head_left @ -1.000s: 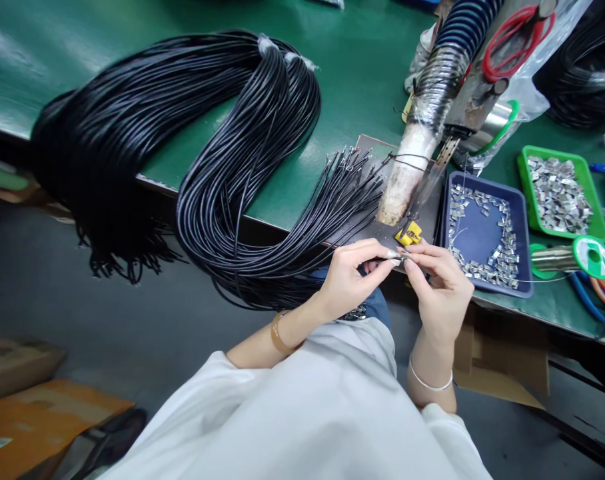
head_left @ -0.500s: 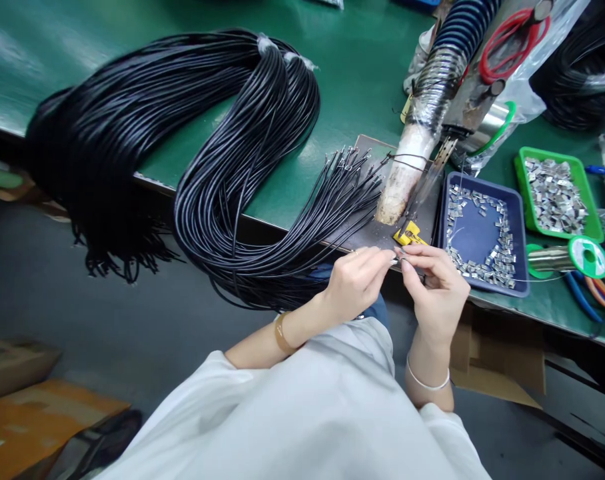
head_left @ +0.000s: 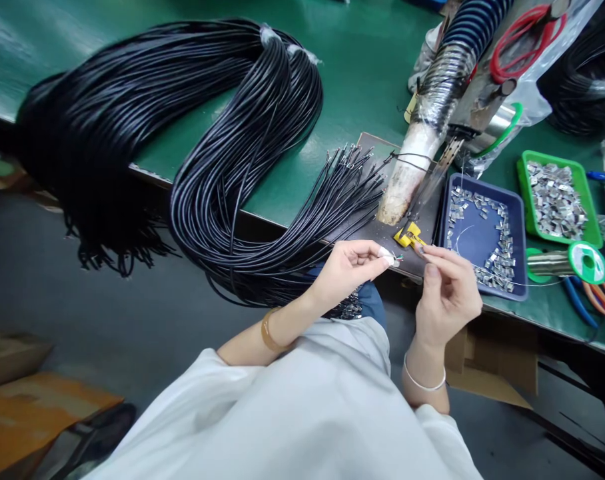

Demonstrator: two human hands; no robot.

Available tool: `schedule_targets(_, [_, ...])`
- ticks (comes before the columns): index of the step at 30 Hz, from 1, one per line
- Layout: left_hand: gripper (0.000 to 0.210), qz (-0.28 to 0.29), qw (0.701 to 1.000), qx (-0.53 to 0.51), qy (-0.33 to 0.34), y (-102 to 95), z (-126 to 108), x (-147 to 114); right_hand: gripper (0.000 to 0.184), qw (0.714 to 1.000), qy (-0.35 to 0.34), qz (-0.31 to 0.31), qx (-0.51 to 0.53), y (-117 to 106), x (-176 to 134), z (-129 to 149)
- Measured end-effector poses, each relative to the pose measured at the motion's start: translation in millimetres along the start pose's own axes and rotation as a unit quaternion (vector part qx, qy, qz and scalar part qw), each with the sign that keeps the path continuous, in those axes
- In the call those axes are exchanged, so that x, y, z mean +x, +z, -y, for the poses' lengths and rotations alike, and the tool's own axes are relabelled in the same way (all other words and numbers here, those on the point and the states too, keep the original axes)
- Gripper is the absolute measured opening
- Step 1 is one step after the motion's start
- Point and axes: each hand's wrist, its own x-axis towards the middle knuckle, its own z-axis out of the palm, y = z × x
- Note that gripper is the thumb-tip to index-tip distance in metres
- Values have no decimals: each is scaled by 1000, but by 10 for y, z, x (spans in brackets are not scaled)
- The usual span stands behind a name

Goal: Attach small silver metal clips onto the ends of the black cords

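Note:
Between the thumb and forefinger of my left hand (head_left: 358,267), closed in a pinch, is a black cable end with thin coloured wires (head_left: 398,257) fanning out of its tip. White wrapping covers a left fingertip. A little to the right, apart from the cable end, my right hand (head_left: 448,287) has its fingers curled and thumb near the forefinger; anything held there is hidden. Its fingertips are beside a yellow clip-like piece (head_left: 408,235) at the board's front. Thin solder wire (head_left: 507,280) runs from a spool (head_left: 588,263) toward this hand; whether it is held is unclear.
A large bundle of black cables (head_left: 242,167) hangs over the green bench's edge. Above my hands are a ducting hose (head_left: 407,167) and a soldering iron (head_left: 445,157). At right stand a blue tray (head_left: 517,233) and a green tray (head_left: 525,193) of metal connectors, plus pliers (head_left: 580,303).
My hands have come apart: the right one has moved right, and the left one slightly left. The coloured wires at the cable end now show.

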Motion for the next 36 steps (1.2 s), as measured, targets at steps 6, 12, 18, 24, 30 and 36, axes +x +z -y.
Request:
schedule_targets(6, [16,-2,999,24,28,15,-37,25,21,996,-76,46,-21,-2,-40,37])
schedule_targets(12, [10,3,999,48,4,15,-41,17,19,987,-85,130,-44,-27,-4,-1])
schedule_targets(18, [10,32,997,74,13,14,-30,-3,11,977,-38,209,-21,-69,23,-48])
schedule_targets(24, [24,-8,999,-44,-2,-30,-4,35,7,998,28,59,-14,-102,34,-84])
schedule_targets(30, [23,-6,1000,-26,-5,-25,12,84,34,984,-155,-34,-77,7,-32,12])
schedule_targets(36, [19,-8,1000,-6,19,-11,41,93,21,996,-84,26,15,88,-91,-18])
